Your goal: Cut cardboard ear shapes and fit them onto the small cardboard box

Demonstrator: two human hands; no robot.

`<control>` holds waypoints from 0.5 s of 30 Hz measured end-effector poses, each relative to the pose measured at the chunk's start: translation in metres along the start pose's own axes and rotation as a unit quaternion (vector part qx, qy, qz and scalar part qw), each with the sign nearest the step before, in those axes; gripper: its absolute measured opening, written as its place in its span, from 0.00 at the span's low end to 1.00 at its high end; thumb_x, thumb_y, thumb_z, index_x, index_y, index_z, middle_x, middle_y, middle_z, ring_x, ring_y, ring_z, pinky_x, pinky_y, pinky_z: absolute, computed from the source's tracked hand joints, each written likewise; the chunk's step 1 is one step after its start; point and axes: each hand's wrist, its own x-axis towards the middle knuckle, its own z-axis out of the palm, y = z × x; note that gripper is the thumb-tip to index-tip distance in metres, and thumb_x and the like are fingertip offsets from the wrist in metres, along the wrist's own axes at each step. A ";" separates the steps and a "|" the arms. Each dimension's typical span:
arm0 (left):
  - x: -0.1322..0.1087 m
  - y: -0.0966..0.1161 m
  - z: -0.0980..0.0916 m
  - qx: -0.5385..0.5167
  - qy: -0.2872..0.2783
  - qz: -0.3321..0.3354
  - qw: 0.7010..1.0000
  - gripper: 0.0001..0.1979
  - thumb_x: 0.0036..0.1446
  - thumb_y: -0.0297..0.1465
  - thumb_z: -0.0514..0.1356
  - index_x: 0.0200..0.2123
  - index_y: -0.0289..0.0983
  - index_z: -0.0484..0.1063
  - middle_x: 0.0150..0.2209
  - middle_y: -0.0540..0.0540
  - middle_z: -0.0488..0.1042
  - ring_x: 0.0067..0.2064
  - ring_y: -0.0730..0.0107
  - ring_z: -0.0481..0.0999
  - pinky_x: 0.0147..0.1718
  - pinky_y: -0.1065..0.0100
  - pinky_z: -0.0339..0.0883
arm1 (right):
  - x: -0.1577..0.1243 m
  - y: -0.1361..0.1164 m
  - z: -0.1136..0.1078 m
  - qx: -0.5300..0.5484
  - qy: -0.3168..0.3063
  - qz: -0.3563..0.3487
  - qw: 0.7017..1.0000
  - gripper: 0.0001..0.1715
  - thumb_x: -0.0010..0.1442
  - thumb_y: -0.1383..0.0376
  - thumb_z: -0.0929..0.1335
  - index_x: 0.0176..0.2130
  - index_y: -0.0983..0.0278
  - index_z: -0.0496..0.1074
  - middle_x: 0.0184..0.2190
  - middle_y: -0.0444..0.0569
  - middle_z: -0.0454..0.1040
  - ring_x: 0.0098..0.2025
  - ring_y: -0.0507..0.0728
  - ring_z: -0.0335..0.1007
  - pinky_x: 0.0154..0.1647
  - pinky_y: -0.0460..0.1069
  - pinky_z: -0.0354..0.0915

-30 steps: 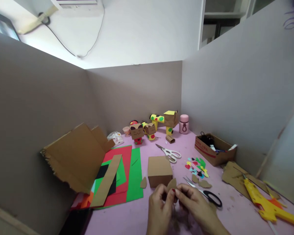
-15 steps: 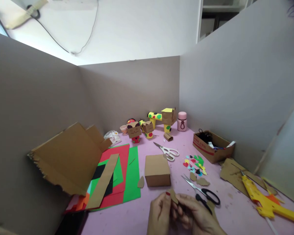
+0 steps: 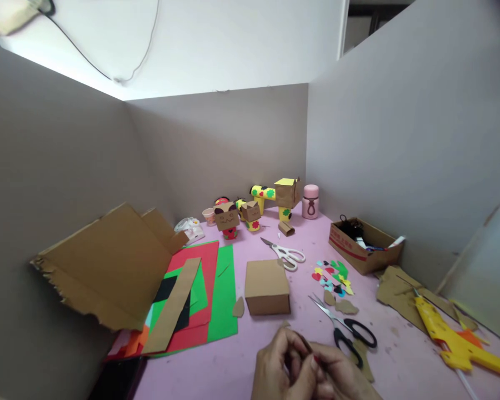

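Head view: what do we have, from left to right?

First we have the strip (image 3: 175, 305), lying aslant on the sheets (image 3: 224, 311). At their right edge is a loose piece (image 3: 239, 308), then the box (image 3: 268, 283), just ahead of our hands.

And where is our card?

Between our two hands, with most of it hidden. Our left hand (image 3: 281, 366) clamps the card (image 3: 303, 341), fingers curled, thumb laid across in front.

What is our right hand (image 3: 341, 371) doing?

Its fingers bunch at the card's lower right end. Our left thumb covers some of the tips, so we cannot tell whether they pinch.

How does the card run, then?

The thin edge we see slants from upper left to lower right. The box lies ahead of our fingers and leftward, apart from them, so our left hand is nearer.

And farther right?

The black scissors (image 3: 348, 322), blades parted, near our right hand. The gun (image 3: 445, 339) lies well apart.
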 end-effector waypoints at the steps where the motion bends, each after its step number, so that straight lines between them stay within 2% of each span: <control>1: -0.001 0.002 -0.001 0.002 0.014 0.000 1.000 0.05 0.47 0.32 0.57 0.24 0.41 0.63 0.15 0.57 0.57 0.19 0.72 0.58 0.19 0.72 0.50 | -0.001 0.000 0.000 -0.005 -0.001 -0.002 1.000 0.15 0.46 0.63 0.71 0.17 0.67 0.66 0.09 0.35 0.58 0.09 0.40 0.48 0.09 0.37 0.43; 3: -0.001 0.006 -0.005 0.012 0.058 0.019 0.998 0.05 0.45 0.32 0.59 0.28 0.41 0.67 0.20 0.53 0.62 0.22 0.69 0.63 0.22 0.71 0.56 | -0.001 0.002 -0.003 -0.019 0.000 -0.003 1.000 0.19 0.48 0.61 0.70 0.14 0.65 0.62 0.08 0.34 0.54 0.08 0.41 0.48 0.09 0.38 0.44; 5: 0.000 0.008 -0.009 0.024 0.090 0.060 0.994 0.09 0.43 0.34 0.63 0.32 0.41 0.72 0.31 0.46 0.70 0.32 0.62 0.69 0.32 0.67 0.62 | 0.000 0.004 -0.005 -0.037 0.002 -0.005 0.999 0.21 0.47 0.60 0.70 0.13 0.64 0.60 0.07 0.33 0.51 0.08 0.42 0.46 0.10 0.38 0.44; 7: 0.002 0.008 -0.014 0.019 0.070 0.090 0.993 0.08 0.45 0.37 0.63 0.30 0.42 0.76 0.40 0.41 0.71 0.42 0.55 0.69 0.42 0.62 0.61 | 0.000 0.007 -0.007 -0.058 0.003 -0.013 0.998 0.21 0.45 0.59 0.71 0.13 0.64 0.60 0.06 0.33 0.52 0.08 0.42 0.46 0.10 0.38 0.44; 9: 0.004 0.008 -0.018 -0.029 0.011 0.074 0.997 0.09 0.49 0.39 0.60 0.24 0.41 0.75 0.35 0.41 0.73 0.40 0.56 0.70 0.41 0.62 0.63 | 0.000 0.008 -0.007 -0.083 0.008 -0.034 0.996 0.20 0.43 0.57 0.72 0.14 0.63 0.61 0.07 0.34 0.55 0.09 0.43 0.49 0.11 0.38 0.45; 11: 0.005 0.009 -0.019 -0.115 -0.023 0.011 0.993 0.13 0.50 0.41 0.59 0.22 0.39 0.73 0.26 0.45 0.72 0.31 0.62 0.71 0.32 0.66 0.65 | -0.003 0.008 -0.005 -0.110 0.019 -0.081 0.990 0.21 0.43 0.56 0.73 0.14 0.64 0.62 0.08 0.36 0.59 0.11 0.43 0.52 0.12 0.38 0.46; 13: 0.005 0.010 -0.018 -0.201 -0.023 -0.060 0.977 0.14 0.49 0.43 0.60 0.23 0.38 0.72 0.21 0.49 0.69 0.25 0.69 0.68 0.25 0.70 0.63 | -0.007 0.007 -0.001 -0.136 0.036 -0.138 0.980 0.19 0.45 0.57 0.73 0.17 0.65 0.65 0.11 0.38 0.63 0.13 0.43 0.55 0.14 0.39 0.49; 15: 0.004 0.014 -0.017 -0.248 -0.019 -0.101 0.963 0.16 0.48 0.44 0.61 0.25 0.36 0.71 0.19 0.50 0.68 0.21 0.73 0.65 0.22 0.72 0.60 | -0.012 0.006 0.003 -0.199 0.065 -0.200 0.957 0.15 0.47 0.58 0.74 0.22 0.65 0.69 0.16 0.40 0.68 0.17 0.45 0.60 0.18 0.39 0.53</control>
